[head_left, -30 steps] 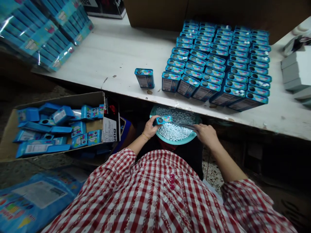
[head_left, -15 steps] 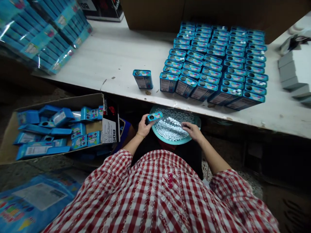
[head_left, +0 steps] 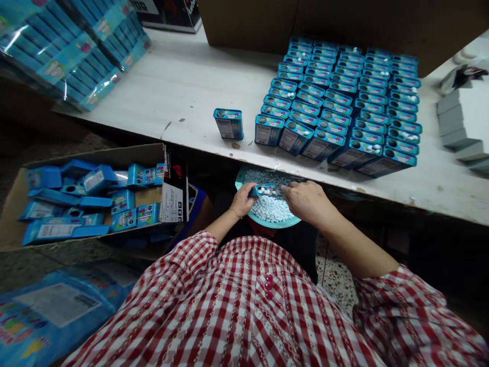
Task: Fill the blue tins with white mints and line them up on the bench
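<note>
My left hand (head_left: 243, 200) is closed around a small blue candy box (head_left: 263, 189), tilted on its side over a turquoise basin (head_left: 263, 223). White candies show at the box's round opening. Closed fingers of my right hand (head_left: 305, 201) grip what looks like a small scoop (head_left: 280, 191), blurred and largely hidden, its tip close to the box's opening. Loose white candies (head_left: 273, 209) fill the basin, which sits at my lap below the table edge.
Rows of blue boxes (head_left: 317, 109) stand on the white table (head_left: 171, 76), with one separate box (head_left: 229, 124) to their left. A carton (head_left: 95, 150) at left holds more boxes. Wrapped packs (head_left: 76, 56) lie back left, grey-white pieces (head_left: 460, 120) at right. A blue bag (head_left: 57, 311) lies lower left.
My right hand has brought the scoop of white candies left and up to the box. My left hand has moved slightly right and tipped the box towards the scoop.
</note>
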Demonstrator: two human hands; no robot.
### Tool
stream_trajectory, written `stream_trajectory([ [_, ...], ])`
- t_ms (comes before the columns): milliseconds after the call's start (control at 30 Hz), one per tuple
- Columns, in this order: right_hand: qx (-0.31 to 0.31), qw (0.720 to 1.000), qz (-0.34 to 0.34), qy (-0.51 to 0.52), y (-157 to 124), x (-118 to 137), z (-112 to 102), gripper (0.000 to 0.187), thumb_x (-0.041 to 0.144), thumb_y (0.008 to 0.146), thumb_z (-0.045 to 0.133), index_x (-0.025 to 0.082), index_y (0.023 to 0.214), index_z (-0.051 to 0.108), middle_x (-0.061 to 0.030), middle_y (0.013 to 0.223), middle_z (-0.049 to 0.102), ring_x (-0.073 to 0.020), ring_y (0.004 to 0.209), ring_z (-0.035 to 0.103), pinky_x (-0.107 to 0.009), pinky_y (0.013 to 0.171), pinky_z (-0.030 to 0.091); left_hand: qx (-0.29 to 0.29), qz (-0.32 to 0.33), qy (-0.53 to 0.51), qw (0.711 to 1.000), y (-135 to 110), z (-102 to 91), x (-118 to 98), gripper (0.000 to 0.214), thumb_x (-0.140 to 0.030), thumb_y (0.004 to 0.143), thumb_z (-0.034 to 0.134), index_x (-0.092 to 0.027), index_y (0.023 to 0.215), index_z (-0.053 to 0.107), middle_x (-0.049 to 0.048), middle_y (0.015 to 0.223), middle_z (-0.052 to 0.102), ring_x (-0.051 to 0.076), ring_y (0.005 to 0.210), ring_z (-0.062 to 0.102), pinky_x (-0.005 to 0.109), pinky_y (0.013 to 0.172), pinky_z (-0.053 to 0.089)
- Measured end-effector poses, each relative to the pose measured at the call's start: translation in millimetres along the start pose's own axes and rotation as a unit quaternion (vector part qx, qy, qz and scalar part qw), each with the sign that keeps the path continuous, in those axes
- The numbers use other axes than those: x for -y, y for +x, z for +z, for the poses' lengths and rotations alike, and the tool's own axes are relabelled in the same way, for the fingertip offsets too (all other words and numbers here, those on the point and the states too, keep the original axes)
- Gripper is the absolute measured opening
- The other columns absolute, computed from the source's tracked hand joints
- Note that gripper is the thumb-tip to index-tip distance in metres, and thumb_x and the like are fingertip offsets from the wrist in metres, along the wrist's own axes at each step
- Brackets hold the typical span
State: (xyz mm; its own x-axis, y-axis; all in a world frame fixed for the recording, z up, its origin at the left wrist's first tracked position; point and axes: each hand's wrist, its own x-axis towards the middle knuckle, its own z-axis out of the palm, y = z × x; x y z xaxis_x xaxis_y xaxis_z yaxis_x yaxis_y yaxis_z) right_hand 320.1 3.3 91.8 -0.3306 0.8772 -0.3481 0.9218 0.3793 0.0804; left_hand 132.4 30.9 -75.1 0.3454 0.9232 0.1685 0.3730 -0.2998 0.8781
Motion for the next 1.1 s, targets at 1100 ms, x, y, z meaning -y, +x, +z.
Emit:
stream_trajectory([
  [1100, -0.123, 0.905, 0.115, 0.39, -47.0, -29.6, 129.2, 0.036, 0.04, 0.085, 0.047, 0.024, 0.111, 0.065, -0.0054, 0.109, 0.067, -0.0213, 0.097, 0.063, -0.035, 0.087, 0.049, -0.051, -0.025, -0.149, 0.987, 186.1, -114.6, 35.3, 0.1, -0.025, 0.05, 0.079, -0.015, 0.137, 0.031, 0.0134, 0.12, 0.058, 0.03, 0.111, 0.055, 0.044, 0.099, 0.041],
])
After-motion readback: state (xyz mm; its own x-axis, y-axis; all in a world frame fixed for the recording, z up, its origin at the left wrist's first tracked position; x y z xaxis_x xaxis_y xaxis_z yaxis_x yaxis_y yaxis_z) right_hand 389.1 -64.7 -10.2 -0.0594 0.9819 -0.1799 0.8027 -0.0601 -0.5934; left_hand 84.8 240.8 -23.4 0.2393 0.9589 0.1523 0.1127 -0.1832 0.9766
